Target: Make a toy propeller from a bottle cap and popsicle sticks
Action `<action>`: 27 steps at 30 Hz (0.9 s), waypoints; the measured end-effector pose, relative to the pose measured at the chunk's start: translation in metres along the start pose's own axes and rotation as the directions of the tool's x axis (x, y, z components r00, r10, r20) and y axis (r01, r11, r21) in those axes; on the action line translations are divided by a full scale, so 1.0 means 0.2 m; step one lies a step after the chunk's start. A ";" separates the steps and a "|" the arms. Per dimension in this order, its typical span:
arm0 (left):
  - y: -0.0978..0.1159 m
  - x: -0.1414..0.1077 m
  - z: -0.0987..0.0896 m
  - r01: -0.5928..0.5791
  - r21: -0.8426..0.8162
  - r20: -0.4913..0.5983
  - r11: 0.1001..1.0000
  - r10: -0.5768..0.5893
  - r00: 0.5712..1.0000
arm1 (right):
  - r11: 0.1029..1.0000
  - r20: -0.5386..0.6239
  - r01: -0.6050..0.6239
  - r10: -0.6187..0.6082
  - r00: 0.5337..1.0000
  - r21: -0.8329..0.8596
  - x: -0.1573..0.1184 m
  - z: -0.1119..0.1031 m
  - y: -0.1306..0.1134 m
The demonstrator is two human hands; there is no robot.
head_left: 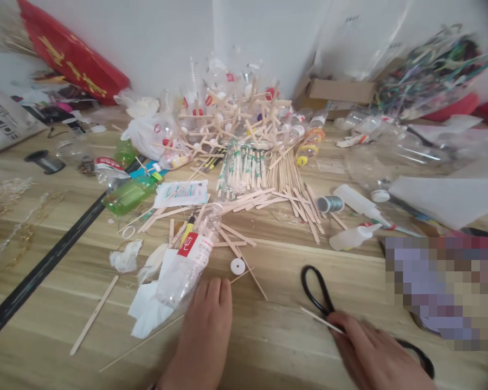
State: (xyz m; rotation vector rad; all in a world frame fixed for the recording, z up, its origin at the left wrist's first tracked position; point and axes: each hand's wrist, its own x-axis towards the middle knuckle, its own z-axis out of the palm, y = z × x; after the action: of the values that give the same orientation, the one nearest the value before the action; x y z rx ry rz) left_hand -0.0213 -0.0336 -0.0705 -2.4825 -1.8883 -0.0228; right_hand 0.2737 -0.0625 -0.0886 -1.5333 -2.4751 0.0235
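Observation:
My left hand lies over the table just right of a clear plastic bottle with a red and white label; its fingers are bent down, and what they hold, if anything, is hidden. A thin stick runs toward that hand from the lower left. At the lower right my right hand is closed on a thin wooden stick, over black-handled scissors. A white disc with a small centre hole sits between and beyond the hands.
Craft sticks and clear bottles pile up at the back centre. A green bottle and white tissue are on the left. Squeeze bottles and a thread spool stand right of centre. A cardboard box is behind.

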 end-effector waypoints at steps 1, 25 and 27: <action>0.01 0.01 0.00 0.020 0.010 0.019 1.000 -0.020 1.000 | 0.999 0.004 -0.032 0.032 0.999 0.000 0.00 0.00 0.02; 0.10 -0.12 -0.31 0.174 -0.784 0.204 0.596 -0.018 0.979 | 0.114 0.551 -0.548 0.012 0.835 0.828 0.34 -0.25 -0.45; 0.10 -0.11 -0.34 0.231 -0.841 0.283 0.490 0.033 0.959 | 0.085 0.563 -0.558 -0.064 0.824 0.826 0.34 -0.26 -0.46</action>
State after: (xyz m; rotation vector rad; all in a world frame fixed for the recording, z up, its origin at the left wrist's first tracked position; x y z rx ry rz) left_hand -0.0086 -0.0620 -0.0029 -3.0351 -2.6150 -0.9608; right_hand 0.1739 -0.0503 -0.0136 -1.2108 -1.4333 1.9415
